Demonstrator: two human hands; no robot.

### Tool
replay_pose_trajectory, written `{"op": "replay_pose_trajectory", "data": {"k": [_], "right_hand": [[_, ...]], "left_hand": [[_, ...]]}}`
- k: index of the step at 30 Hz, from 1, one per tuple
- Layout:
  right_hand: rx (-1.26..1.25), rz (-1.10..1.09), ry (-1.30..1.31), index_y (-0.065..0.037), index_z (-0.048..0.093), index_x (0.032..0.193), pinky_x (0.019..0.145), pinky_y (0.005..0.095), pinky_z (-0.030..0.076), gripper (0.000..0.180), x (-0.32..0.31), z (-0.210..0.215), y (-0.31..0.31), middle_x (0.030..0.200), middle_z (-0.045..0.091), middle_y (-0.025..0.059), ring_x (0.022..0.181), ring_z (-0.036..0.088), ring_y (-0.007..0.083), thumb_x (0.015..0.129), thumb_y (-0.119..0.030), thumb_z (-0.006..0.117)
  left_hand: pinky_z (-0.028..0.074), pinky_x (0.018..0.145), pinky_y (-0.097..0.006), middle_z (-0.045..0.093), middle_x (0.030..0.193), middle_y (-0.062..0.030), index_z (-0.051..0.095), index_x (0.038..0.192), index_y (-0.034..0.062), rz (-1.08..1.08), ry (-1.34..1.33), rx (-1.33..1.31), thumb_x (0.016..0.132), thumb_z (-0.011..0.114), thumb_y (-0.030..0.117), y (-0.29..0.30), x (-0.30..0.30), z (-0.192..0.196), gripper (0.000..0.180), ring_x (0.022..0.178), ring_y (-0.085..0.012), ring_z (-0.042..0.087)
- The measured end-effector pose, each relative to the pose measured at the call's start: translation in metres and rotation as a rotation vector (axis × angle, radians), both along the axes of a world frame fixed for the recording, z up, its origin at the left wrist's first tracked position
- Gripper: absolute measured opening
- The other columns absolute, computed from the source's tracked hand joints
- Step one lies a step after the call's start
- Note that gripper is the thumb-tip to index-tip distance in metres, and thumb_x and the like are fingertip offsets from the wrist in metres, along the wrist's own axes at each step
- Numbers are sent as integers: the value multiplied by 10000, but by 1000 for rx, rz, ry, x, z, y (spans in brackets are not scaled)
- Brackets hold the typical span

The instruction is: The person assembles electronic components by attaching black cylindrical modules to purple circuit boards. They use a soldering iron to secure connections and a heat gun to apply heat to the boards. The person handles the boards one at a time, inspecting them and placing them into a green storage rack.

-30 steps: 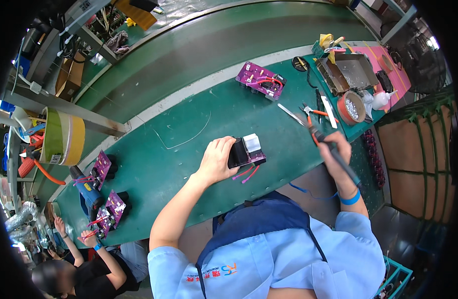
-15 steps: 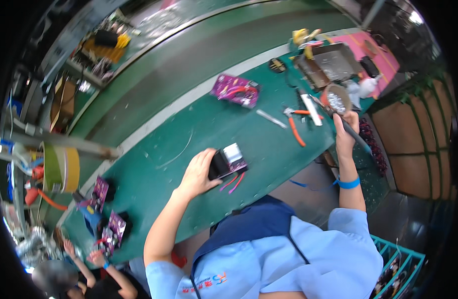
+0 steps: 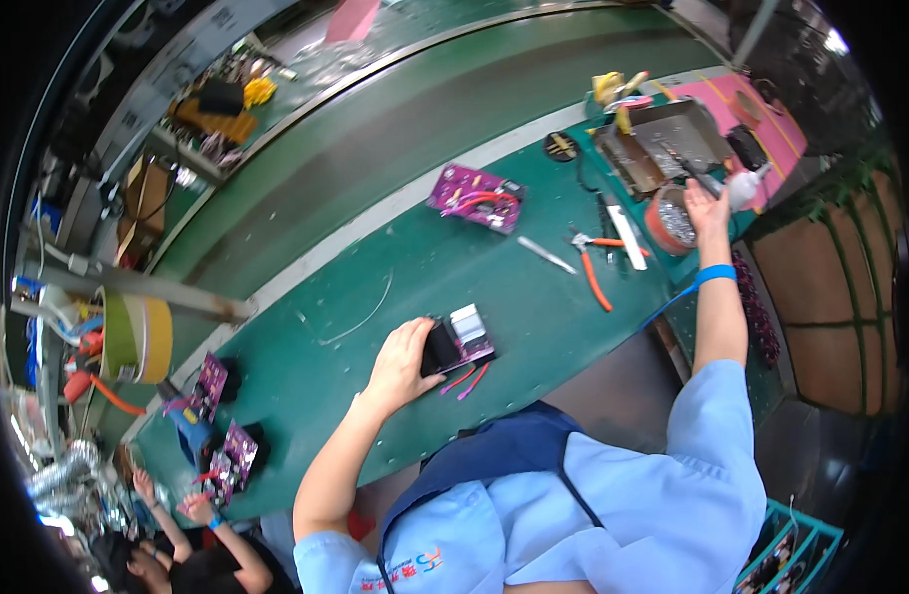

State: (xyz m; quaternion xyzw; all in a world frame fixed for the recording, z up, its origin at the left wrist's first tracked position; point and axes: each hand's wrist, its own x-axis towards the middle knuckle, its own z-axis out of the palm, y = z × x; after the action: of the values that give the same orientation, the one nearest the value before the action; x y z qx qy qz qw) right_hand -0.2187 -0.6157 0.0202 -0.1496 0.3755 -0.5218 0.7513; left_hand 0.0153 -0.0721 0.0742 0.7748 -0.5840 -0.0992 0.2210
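Your left hand [image 3: 400, 364] is wrapped around the small purple circuit board [image 3: 458, 342] on the green desk [image 3: 375, 287]. Your right hand [image 3: 707, 206] reaches far right of that board, fingers spread over the round tin of screws [image 3: 672, 220], gripping nothing I can see.

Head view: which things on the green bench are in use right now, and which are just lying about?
In use:
- left hand on the small purple circuit board with black block
- right hand over the round orange-rimmed container of small parts

Lying about:
- orange-handled pliers
- larger purple circuit board with red wires
- grey metal tray
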Motion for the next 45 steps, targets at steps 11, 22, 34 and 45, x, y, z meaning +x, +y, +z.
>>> {"op": "replay_pose_trajectory", "data": {"k": [11,22,34,45], "right_hand": [[104,79,-117,17,397,1131,844,410,435,431,7,-16,-14,1082,529,165,1027,519,297,859,-300,500],[-336,673,217,-43,542,1014,650,251,462,237,36,13,124,804,591,22,726,562,114,854,-218,528],[-826,1004,426,-10,547,992,664,215,444,187,77,75,229,813,574,33,733,551,91,837,-113,530],[-2354,1098,636,-29,323,1271,974,492,274,891,128,108,345,1272,350,198,1200,330,340,530,-257,763]], "left_hand": [[396,892,-363,506,1091,-152,386,1177,12,89,24,142,516,697,128,-7,11,2,739,1011,-303,492],[407,843,-283,568,1020,-122,404,1215,-25,314,1244,95,624,655,174,-9,47,23,672,932,-158,541],[456,782,-283,619,946,-92,572,998,12,378,1584,-21,785,551,312,0,37,18,368,836,-151,592],[449,823,-294,608,1006,-95,572,1041,20,191,1534,163,781,586,315,0,45,-12,394,893,-154,585]]}}
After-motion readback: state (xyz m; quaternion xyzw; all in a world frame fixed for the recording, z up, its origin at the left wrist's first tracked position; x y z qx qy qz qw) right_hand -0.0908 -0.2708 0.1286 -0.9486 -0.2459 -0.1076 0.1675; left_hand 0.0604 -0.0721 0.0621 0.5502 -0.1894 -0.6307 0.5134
